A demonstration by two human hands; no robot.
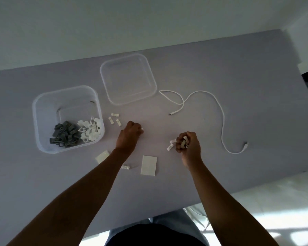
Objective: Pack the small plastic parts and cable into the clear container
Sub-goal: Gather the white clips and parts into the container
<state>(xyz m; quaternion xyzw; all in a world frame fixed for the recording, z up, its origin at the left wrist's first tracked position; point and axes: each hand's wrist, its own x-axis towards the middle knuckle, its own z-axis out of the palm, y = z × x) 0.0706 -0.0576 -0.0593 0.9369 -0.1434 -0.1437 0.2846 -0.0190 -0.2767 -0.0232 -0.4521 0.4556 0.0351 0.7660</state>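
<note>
The clear container [43, 110] stands at the left of the grey table and holds dark grey clips [64, 135] and white clips [91, 130]. My left hand [132, 134] rests fisted on the table just right of it, with a white piece showing at its fingertips. My right hand [188, 142] grips a bunch of small white clips, and a few more white clips [171, 144] lie by its fingers. Three loose white clips [115, 118] sit between the container and my left hand. The white cable [219, 107] snakes across the right side.
The clear lid [128, 77] lies behind the container. A white card [148, 165], a smaller pad [102, 156] and a small clear clip [126, 167] lie near the front, between my forearms. The table's front edge runs close to my body.
</note>
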